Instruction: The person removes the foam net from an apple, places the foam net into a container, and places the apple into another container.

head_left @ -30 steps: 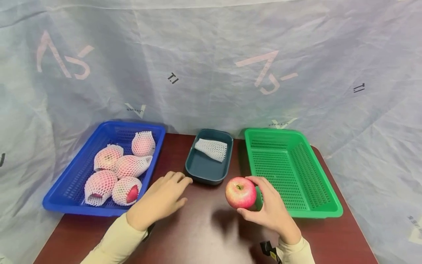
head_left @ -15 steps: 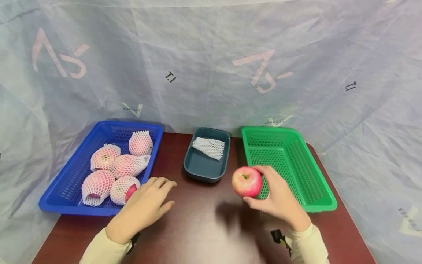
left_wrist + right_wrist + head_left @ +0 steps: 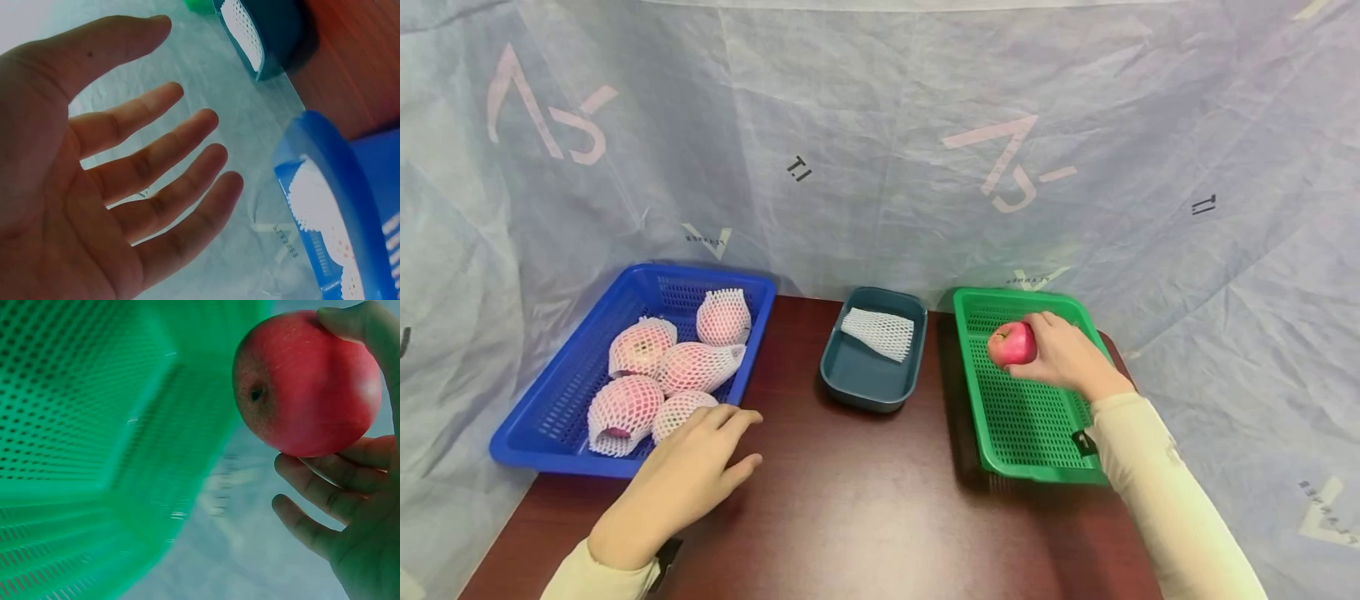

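A bare red apple (image 3: 1011, 344) is gripped between the thumb and fingers of my right hand (image 3: 1060, 354), over the green basket (image 3: 992, 458). In the right wrist view the apple (image 3: 306, 387) shows its underside dimple beside the basket wall (image 3: 144, 425). My left hand (image 3: 688, 467) holds nothing. Its fingers are spread and relaxed in the left wrist view, near the front right corner of the blue basket (image 3: 580, 468). Inside that basket lie several apples (image 3: 628, 408) in white foam nets, one partly covered by my left hand.
Between the two baskets stands a small dark teal tray (image 3: 868, 387) with a white foam net (image 3: 880, 332) in it. Everything stands on a dark red-brown table (image 3: 850, 492). A grey cloth (image 3: 850, 100) hangs behind the table.
My right hand has carried the apple rightward and away from me, from in front of the green basket to over it. My left hand has drawn back to the left.
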